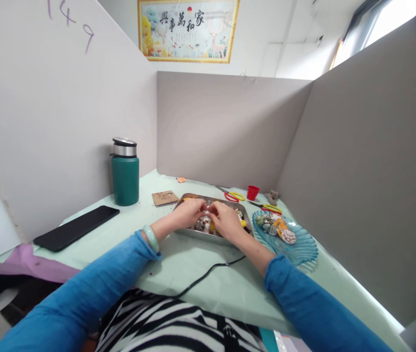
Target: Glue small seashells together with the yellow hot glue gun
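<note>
Over a shallow metal tray (202, 236), my left hand (192, 211) and my right hand (225, 218) meet with their fingertips close together. Both are pinched around something small and whitish (207, 211), too tiny to name. Inside the tray lie several small pieces (203, 224), white, brown, yellow and black, partly covered by my hands. To the right of the tray, a blue scalloped glass plate (305, 247) bears several small decorated pieces (279, 227), some orange, some white with red-brown spots.
Behind the tray lie red-and-yellow-handled scissors (234, 196), a second pair of scissors (268, 208) and a red cup (252, 192). A brown card (165, 197), a green bottle (125, 176) and a black phone (77, 228) are on the left. A black cable (208, 272) crosses the front; grey partitions (226, 127) enclose the table.
</note>
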Motion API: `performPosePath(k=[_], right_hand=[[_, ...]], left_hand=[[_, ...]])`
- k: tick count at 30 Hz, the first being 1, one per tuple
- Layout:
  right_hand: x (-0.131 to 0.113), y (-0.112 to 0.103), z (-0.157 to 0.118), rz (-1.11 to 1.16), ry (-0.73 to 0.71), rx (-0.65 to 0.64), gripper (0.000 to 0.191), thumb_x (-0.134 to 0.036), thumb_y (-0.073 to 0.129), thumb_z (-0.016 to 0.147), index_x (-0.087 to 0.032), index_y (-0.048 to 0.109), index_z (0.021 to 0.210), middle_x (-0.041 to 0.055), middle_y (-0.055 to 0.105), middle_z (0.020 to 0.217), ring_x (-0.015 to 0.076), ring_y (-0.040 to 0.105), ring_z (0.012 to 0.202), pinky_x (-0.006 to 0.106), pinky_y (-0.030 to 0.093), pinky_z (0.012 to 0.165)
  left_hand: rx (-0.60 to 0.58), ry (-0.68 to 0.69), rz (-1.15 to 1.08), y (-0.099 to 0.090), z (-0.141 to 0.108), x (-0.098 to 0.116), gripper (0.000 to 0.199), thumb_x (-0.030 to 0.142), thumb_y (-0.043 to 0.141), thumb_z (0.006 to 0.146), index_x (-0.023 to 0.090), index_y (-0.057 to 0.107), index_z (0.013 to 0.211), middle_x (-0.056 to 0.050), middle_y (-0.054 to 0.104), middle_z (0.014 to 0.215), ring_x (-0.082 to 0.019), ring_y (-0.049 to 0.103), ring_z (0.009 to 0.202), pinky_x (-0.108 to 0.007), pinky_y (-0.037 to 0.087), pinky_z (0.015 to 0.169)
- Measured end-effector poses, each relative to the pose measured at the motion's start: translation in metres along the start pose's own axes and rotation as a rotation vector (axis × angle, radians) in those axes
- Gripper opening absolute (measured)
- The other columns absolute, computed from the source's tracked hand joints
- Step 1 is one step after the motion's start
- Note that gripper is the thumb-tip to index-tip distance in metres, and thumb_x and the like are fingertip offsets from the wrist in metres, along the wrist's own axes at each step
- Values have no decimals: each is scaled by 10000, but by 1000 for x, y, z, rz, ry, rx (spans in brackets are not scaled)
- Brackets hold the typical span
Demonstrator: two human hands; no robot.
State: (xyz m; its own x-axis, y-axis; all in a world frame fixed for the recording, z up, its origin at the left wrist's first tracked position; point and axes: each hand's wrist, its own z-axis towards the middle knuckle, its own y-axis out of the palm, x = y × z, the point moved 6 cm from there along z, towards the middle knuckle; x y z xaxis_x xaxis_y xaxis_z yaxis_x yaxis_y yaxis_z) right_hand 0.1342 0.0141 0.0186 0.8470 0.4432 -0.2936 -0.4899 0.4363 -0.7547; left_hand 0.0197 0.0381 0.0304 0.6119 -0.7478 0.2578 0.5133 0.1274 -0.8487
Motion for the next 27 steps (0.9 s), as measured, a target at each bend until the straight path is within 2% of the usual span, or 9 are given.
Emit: performPosePath(k=[8,18,23,27], right_hand=[[-2,1,-1,-28,-10,-36,23,-204,559,791,-190,566,807,26,633,784,148,545,727,240,341,621],[1,2,-1,-11,-7,-6,41,-200,544,802,-191,555,840,29,636,816,150,557,763,240,352,647],[1,2,-1,15,-15,2,53,-200,548,801,-190,556,852,29,639,828,149,559,779,239,360,664],[0,2,-1,9,-10,-23,37,-207,549,798,-191,560,829,26,639,809,151,557,755,243,351,648]], left_hand=[[-19,59,78,4,-1,0,182,313,472,820,161,571,824,-61,610,776,-173,554,738,-247,382,654],[0,28,14,0,-1,2,162,288,486,806,158,578,835,-51,626,777,-151,559,706,-232,393,640],[-9,-8,-4,0,0,-1,171,312,499,805,161,574,832,-34,615,706,-146,556,672,-220,380,612],[-14,20,33,1,-1,-1,174,321,504,804,161,573,810,-34,605,696,-151,552,685,-226,381,635]])
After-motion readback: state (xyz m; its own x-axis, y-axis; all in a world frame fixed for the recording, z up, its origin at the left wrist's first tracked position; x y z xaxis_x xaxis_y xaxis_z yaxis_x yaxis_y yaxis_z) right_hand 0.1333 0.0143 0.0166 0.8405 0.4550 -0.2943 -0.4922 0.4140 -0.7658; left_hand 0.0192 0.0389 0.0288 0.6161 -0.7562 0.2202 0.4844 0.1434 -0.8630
